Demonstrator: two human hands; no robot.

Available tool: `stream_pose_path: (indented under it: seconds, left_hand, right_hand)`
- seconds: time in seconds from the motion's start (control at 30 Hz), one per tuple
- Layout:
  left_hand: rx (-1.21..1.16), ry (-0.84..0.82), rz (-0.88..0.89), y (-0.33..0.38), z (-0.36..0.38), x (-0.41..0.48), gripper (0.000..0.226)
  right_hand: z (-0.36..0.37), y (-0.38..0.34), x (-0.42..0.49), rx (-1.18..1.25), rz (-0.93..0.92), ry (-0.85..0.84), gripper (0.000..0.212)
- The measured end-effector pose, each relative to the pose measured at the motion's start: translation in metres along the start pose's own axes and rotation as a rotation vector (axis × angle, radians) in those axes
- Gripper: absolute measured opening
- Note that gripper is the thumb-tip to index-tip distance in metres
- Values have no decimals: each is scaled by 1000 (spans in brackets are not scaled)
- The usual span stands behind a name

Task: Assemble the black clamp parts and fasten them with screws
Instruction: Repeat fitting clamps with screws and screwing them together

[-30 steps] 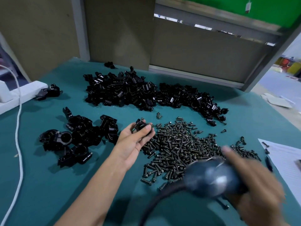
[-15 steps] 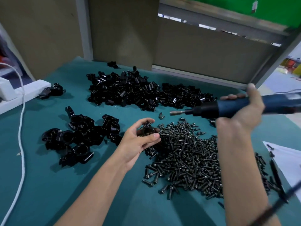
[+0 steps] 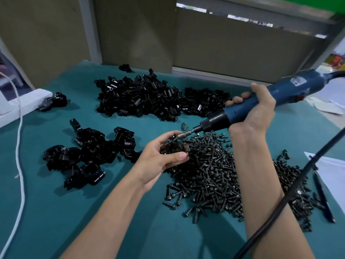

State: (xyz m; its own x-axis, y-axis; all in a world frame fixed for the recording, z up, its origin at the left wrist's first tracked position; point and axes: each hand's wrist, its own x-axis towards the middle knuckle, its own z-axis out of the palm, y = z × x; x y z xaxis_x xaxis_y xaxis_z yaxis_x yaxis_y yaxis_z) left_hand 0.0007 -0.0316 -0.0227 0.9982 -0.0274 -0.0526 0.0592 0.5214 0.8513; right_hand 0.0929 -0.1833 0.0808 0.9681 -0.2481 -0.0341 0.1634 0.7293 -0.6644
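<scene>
Above the screw pile (image 3: 220,174), the left hand (image 3: 158,161) grips a black clamp (image 3: 174,146), presenting its screw. The right hand (image 3: 255,111) clasps the electric screwdriver (image 3: 261,101), angled so its bit meets the clamp.

Teal table (image 3: 56,212) under clamp parts (image 3: 140,98), screws (image 3: 211,180), paper (image 3: 332,171)

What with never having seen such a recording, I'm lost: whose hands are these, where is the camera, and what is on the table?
No machine here: a person works bare-handed, filmed by one camera worn on the head, looking down. The left hand holds a black clamp; the right hand grips a blue electric screwdriver, its tip at the clamp. On the green table lie a pile of screws, a heap of loose clamp parts and a smaller group of clamps that look assembled.
</scene>
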Motion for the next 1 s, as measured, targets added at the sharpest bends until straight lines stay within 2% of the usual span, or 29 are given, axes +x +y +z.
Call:
stream_pose_path:
  seconds: [0.27, 0.7, 1.0]
  left_hand:
    - [30, -24, 7, 1, -1, -1, 56]
    - [-66, -64, -26, 0, -1, -3, 59]
    - [34, 33, 70, -1, 1, 1, 43]
  right_hand:
    - [-1, 0, 1, 37, 17, -93, 17]
    - [-1, -2, -5, 130, 0, -323, 16]
    - [-5, 0, -7, 158, 21, -374, 21]
